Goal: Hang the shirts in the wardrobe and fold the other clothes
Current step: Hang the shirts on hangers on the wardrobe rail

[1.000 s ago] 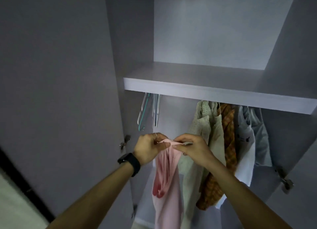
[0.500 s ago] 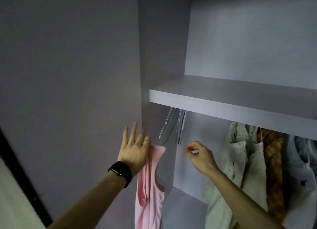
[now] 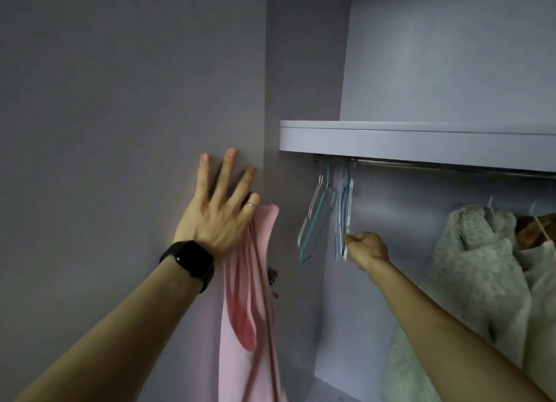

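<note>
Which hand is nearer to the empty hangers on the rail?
Right. The right hand is at the lower end of the empty hangers and seems to pinch one. The left hand lies flat on the door, off to their left, holding the pink top.

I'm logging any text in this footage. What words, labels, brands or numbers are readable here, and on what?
None can be read.
The watch face is dark and blank; the pink top, the hangers, the hung clothes and the wardrobe shelf show no label, print or number.
</note>
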